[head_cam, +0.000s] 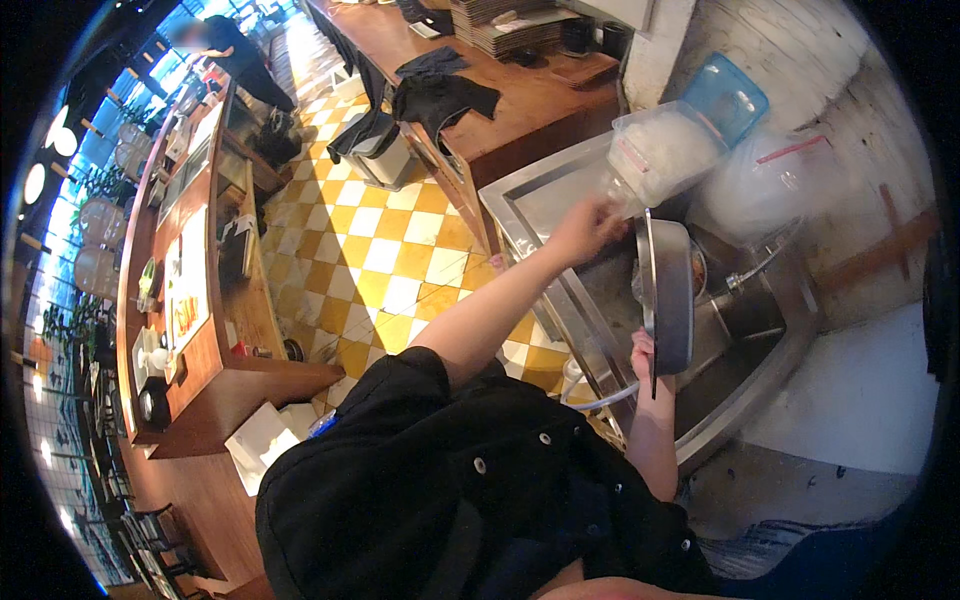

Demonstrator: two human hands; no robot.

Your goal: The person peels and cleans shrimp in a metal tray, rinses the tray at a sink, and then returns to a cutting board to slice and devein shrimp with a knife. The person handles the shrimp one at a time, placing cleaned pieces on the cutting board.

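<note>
A deep metal pan (673, 300) is tipped up on its side over a stainless steel sink, its rim facing left. My right hand (643, 352) grips the pan's lower rim. Motion blurs my left hand (596, 229), which is near the upper end of the rim, beside a clear plastic container with whitish contents (667, 154); whether its fingers hold anything cannot be told. Behind the pan, part of a round bowl (699, 270) shows, its contents mostly hidden.
The sink's metal edge (592, 330) runs close before me. A blue plastic container (726, 97), a clear plastic bag (772, 184) and a flexible hose (757, 266) are beyond. Black cloths (442, 97) lie on a wooden counter (517, 131). A person (244, 64) stands at the far-left counter.
</note>
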